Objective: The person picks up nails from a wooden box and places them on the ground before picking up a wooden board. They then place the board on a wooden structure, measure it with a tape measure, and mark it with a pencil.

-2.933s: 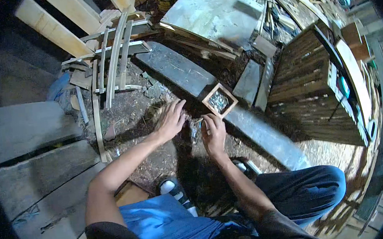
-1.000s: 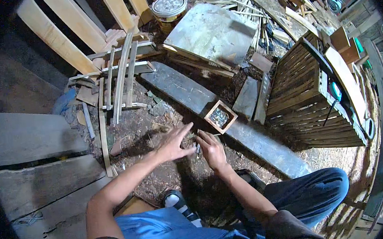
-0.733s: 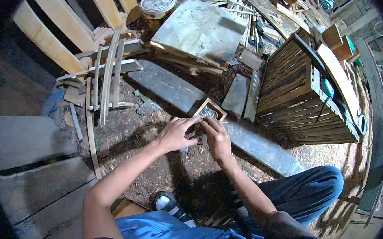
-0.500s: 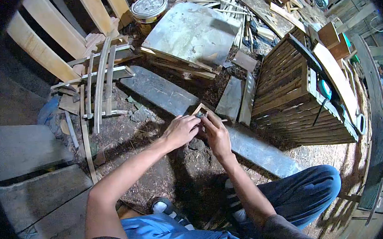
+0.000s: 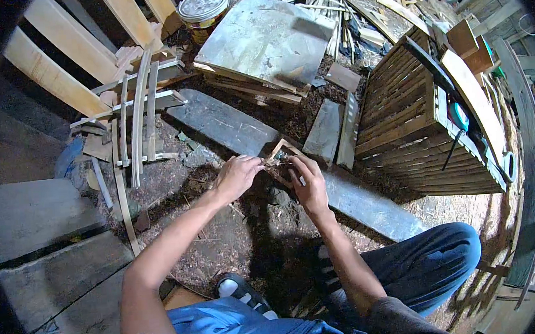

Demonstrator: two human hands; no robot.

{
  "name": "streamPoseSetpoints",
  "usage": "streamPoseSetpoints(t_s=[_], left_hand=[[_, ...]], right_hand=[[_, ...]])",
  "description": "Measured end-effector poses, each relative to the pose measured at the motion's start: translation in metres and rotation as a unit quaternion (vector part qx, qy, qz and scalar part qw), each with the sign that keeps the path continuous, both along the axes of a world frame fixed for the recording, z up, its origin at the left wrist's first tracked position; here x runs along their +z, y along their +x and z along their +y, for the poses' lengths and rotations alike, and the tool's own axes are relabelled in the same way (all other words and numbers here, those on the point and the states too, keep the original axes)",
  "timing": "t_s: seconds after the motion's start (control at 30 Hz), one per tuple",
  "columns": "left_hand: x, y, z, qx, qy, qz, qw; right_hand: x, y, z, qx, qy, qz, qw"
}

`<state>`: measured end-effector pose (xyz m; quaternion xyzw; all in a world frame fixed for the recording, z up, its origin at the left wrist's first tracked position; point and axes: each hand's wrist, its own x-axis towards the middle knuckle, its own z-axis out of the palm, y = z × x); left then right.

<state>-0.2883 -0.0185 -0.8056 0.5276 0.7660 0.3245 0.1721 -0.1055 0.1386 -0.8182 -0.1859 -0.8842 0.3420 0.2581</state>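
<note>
Brown dirt floor (image 5: 224, 258) strewn with shavings spread before you, crossed by a long, flat, dark grey plank (image 5: 371, 204). Your left hand (image 5: 236, 182) had its fingers bent at the left side of a small, square, open-topped box of light brown wood (image 5: 275, 149); your right hand (image 5: 310, 185) curved loosely at its right side, thumb apart. You couldn't tell whether either gripped anything. The box was between your fingertips, over the plank's near edge, resting or lifted unclear. It looked stiff and fairly light, best held by opposite outer walls and kept level, since the tiny silvery bits (image 5: 280, 156) inside, probably hard and loose, could slide or spill.
</note>
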Motion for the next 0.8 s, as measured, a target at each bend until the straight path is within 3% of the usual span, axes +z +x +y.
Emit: streamPoseSetpoints(t_s=[0.07, 0.27, 0.53, 0.67, 0.73, 0.8], left_hand=[[-0.005, 0.003, 0.002, 0.002, 0.017, 0.007, 1.000], [0.000, 0.018, 0.022, -0.004, 0.014, 0.011, 1.000], [0.001, 0.014, 0.031, -0.025, -0.027, 0.033, 0.999], [0.001, 0.002, 0.005, -0.001, -0.016, 0.030, 0.999], [0.001, -0.001, -0.020, -0.019, -0.054, 0.114, 0.992], [-0.004, 0.008, -0.056, -0.007, -0.055, 0.099, 0.994]], right_hand=[[0.001, 0.002, 0.000, -0.014, 0.088, -0.022, 0.996], [0.023, -0.002, -0.011, -0.035, 0.120, -0.027, 0.992], [0.012, 0.002, 0.011, -0.040, 0.149, -0.028, 0.988], [0.012, 0.012, -0.003, -0.055, 0.151, 0.021, 0.987], [-0.004, 0.022, -0.028, -0.060, 0.186, 0.021, 0.980], [-0.018, 0.034, -0.055, -0.015, 0.151, 0.007, 0.988]])
